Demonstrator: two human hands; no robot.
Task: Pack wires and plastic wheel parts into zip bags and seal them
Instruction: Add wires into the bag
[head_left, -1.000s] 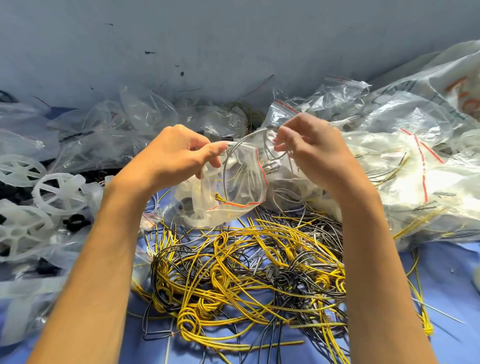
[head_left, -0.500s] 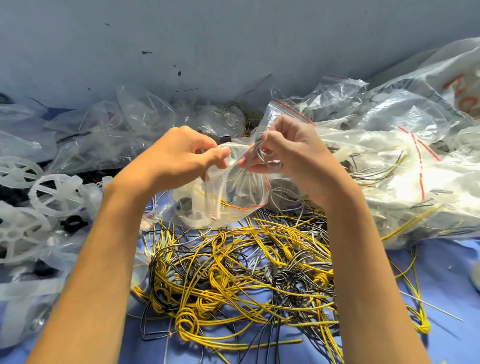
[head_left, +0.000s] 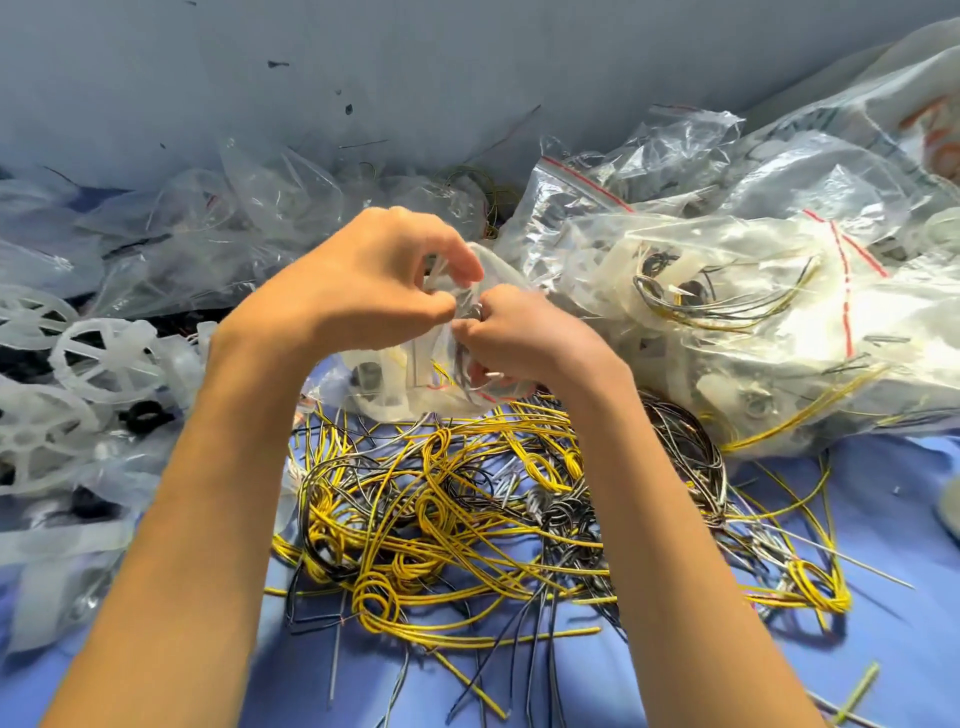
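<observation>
Left hand, fingers curled, pinches the mouth of a small zip bag and holds it up, apparently so the right hand, fingers clamped on a coiled grey wire, can push it inside. Loose wires lie just below, within reach; wheel parts lie left.

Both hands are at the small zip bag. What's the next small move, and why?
Probably push the grey wire coil fully inside with the right hand, then withdraw it. The left hand pinches the mouth of the zip bag, the right hand's fingers curl on the coil at that opening, and the bag looks unsealed.
</observation>
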